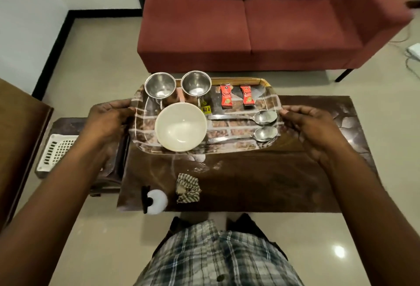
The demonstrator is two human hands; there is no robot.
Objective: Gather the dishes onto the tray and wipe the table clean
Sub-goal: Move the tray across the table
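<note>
Both tray [227, 126] ends are gripped by left hand [106, 120] and right hand [311, 131]; gathering seems complete; wiping desk [272, 183] with cloth [188, 188] comes next.

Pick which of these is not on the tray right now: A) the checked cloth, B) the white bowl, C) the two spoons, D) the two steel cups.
A: the checked cloth lies crumpled on the table, nearer the person than the tray, which carries the other three.
</note>
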